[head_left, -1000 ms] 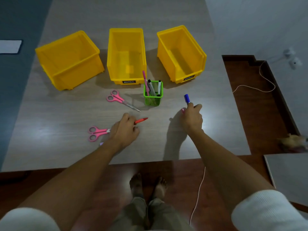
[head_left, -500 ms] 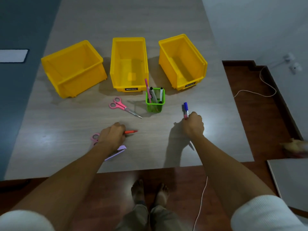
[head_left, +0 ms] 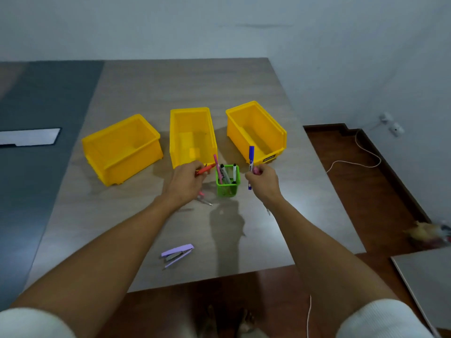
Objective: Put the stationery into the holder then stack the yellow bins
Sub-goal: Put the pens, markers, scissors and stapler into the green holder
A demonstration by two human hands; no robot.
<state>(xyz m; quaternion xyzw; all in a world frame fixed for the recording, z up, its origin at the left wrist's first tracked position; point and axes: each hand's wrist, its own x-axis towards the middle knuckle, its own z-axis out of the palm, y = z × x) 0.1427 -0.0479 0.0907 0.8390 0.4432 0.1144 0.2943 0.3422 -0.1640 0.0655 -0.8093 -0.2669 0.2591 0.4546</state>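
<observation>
A green mesh holder (head_left: 228,184) with several pens stands on the table in front of three yellow bins: left (head_left: 121,148), middle (head_left: 192,136) and right (head_left: 255,131). My left hand (head_left: 185,182) is just left of the holder, shut on a red pen (head_left: 204,169) whose tip points at the holder's rim. My right hand (head_left: 263,181) is just right of the holder, shut on an upright blue marker (head_left: 251,159). Pink scissors (head_left: 204,198) lie mostly hidden under my left hand. A purple stapler (head_left: 177,253) lies near the front edge.
The grey wooden table (head_left: 170,89) ends close on the right, with brown floor (head_left: 380,191) and a white cable (head_left: 353,162) beyond. A dark mat (head_left: 36,98) with a white sheet (head_left: 29,136) lies to the left.
Both hands rose from the table and moved forward to either side of the holder, carrying the red pen and blue marker. The purple stapler is uncovered.
</observation>
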